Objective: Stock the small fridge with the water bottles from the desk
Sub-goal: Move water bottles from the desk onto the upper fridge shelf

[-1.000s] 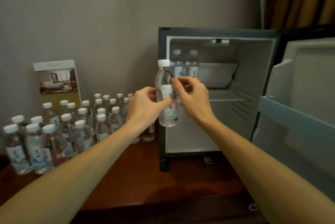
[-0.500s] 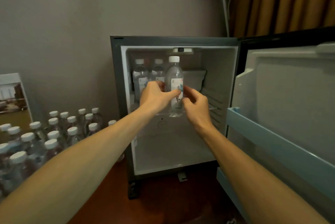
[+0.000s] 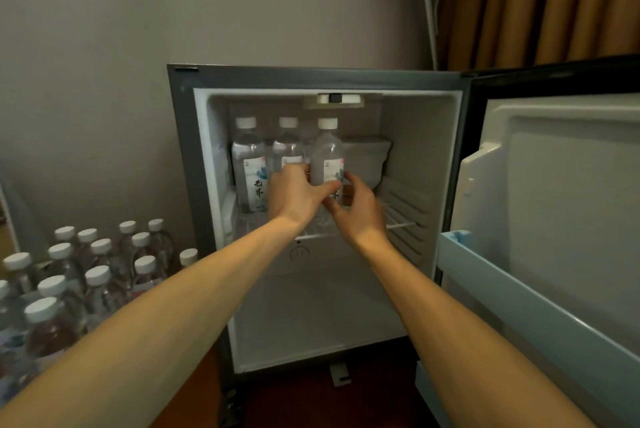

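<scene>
Both hands are reaching into the open small fridge (image 3: 415,157) and closing around one water bottle (image 3: 326,154), which is standing upright on the wire shelf (image 3: 398,223) in the upper part of the cabinet. The left hand (image 3: 294,194) is wrapping the bottle's lower left side, its thumb lying across the label, while the right hand (image 3: 358,211) is curling against the lower right side with its fingers touching the plastic. The held bottle is sitting just beside a second bottle (image 3: 287,147), and a third bottle (image 3: 248,164) is standing next to that one at the shelf's left edge; all three are lining up in a row with white caps on. A pale box-like compartment (image 3: 367,157) is showing behind the row toward the shelf's right side. The fridge's lower compartment is lying open beneath the shelf. The fridge door (image 3: 554,220) is hanging open at the right, its light blue door rack (image 3: 519,292) facing the camera. Many more capped bottles (image 3: 100,275) are crowding together on the tabletop (image 3: 284,407) to the left of the fridge, near its left edge.
</scene>
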{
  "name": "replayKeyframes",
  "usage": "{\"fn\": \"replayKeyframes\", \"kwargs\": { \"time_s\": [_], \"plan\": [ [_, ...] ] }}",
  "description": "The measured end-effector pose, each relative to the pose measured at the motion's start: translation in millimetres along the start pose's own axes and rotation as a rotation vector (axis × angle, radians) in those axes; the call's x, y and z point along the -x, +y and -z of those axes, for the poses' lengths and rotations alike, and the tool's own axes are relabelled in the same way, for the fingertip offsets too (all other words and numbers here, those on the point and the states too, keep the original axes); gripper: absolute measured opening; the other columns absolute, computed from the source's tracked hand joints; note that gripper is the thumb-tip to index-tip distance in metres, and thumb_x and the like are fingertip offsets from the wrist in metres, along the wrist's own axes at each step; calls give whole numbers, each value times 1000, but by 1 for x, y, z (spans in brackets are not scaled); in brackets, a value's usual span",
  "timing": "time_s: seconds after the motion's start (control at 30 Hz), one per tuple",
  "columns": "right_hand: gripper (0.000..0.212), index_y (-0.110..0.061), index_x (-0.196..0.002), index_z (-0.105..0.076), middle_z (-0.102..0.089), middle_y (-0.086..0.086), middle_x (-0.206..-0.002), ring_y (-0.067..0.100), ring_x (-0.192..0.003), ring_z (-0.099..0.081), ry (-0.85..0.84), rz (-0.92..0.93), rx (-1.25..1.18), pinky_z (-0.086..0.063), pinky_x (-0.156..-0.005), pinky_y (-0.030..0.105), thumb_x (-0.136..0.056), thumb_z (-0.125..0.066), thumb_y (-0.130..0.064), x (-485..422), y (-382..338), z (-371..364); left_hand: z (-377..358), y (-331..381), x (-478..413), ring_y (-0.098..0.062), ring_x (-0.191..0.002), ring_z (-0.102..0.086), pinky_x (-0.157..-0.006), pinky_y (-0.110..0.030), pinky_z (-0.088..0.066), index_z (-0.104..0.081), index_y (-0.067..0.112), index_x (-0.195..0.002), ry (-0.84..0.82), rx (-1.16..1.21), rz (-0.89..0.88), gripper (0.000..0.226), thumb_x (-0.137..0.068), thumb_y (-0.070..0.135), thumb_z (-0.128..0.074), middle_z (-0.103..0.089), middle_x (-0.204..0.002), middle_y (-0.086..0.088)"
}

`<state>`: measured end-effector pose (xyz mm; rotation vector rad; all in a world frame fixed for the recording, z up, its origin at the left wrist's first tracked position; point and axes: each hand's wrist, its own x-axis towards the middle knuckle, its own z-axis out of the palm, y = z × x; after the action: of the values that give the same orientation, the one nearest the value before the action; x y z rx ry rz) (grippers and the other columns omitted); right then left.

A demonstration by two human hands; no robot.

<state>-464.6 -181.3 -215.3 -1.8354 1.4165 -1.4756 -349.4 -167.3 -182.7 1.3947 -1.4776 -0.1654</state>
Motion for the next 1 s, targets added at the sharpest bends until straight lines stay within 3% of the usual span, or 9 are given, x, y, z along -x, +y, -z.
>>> {"fn": "replayKeyframes", "kwargs": {
  "time_s": [0.13,0.27,0.5,0.67,0.77,0.83,0.9,1.0],
  "plan": [
    [50,-26,-136,-58,-73,2,-119,27,-108,-69,37,17,-4,-56,-90,47,-90,-75,-34,-7,4,-10,0,-3,-3,-22,-85,-73,-75,-41,-60,-75,16,-100,60,-289,-143,41,-85,54,-79,-77,-91,-2],
    [52,-21,-137,-56,-72,3,-122,29,-109,-69,61,19,-23,-56,-90,50,-91,-75,-36,-13,4,-16,9,-3,-7,-31,-95,-70,-74,-39,-51,-69,10,-106,38,-542,-282,27,-99,36,-69,-75,-96,-9],
    [52,-14,-134,-56,-70,10,-123,33,-110,-68,50,14,26,-56,-90,51,-90,-77,-29,-20,-3,-27,24,-2,0,-26,-85,-72,-80,-45,-59,-73,15,-99,-24,-475,-247,17,-98,31,-66,-75,-83,-3],
    [62,-7,-141,-49,-66,15,-129,33,-116,-65,62,-42,54,-54,-93,44,-90,-78,-27,-7,-6,-21,34,7,11,-20,-82,-70,-85,-40,-58,-76,14,-99,-81,-439,-188,19,-100,29,-65,-74,-82,-1],
    [53,-11,-141,-51,-66,10,-129,30,-115,-65,72,-29,93,-53,-90,37,-93,-71,-21,10,-13,-18,49,11,21,-22,-78,-70,-85,-40,-58,-76,15,-92,-86,-417,-207,20,-98,30,-64,-73,-75,-2],
    [46,-15,-137,-54,-68,6,-125,26,-110,-67,59,16,106,-55,-90,40,-94,-70,-22,25,-23,-17,62,14,31,-21,-73,-71,-83,-41,-60,-75,14,-90,-98,-379,-212,19,-97,29,-64,-73,-70,-2],
    [37,-17,-129,-58,-70,3,-116,23,-103,-68,59,100,103,-58,-88,45,-95,-69,-23,41,-35,-16,77,17,41,-21,-78,-72,-83,-42,-61,-77,15,-96,-86,-384,-212,18,-97,29,-65,-74,-75,-2],
    [21,-19,-116,-63,-70,0,-105,20,-94,-67,47,217,147,-57,-80,39,-95,-64,-22,65,-56,-17,106,20,58,-22,-84,-72,-81,-45,-62,-77,20,-99,-32,-427,-211,17,-94,31,-64,-75,-83,0]
  ]
}}
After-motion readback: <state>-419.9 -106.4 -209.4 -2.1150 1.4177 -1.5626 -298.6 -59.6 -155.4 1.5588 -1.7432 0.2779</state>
